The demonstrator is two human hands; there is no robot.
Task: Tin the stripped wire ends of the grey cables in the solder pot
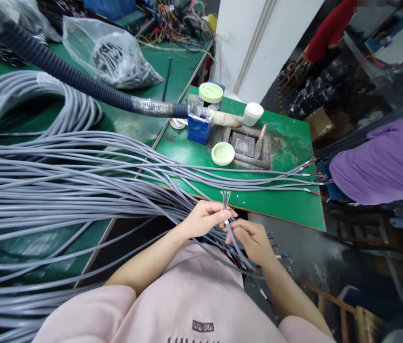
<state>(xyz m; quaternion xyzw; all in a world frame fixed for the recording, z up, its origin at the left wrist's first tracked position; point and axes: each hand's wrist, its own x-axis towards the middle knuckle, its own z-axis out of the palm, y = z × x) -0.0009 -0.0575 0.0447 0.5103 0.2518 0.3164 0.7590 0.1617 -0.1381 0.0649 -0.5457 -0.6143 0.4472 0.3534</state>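
While both hands (228, 226) pinch one grey cable (230, 233), a plastic bag (108, 52) holds dark parts.

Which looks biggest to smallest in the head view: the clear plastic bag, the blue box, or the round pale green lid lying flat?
1. Clear plastic bag
2. Blue box
3. Round pale green lid
The box and lid look close in size, so their order is unsure.

Smooth matt grey plastic cables (62, 176), ribbed dark plastic hose (62, 71), clear glossy plastic bag (108, 52), worn green matt tabletop (287, 200), pale glossy plastic lid (223, 154)
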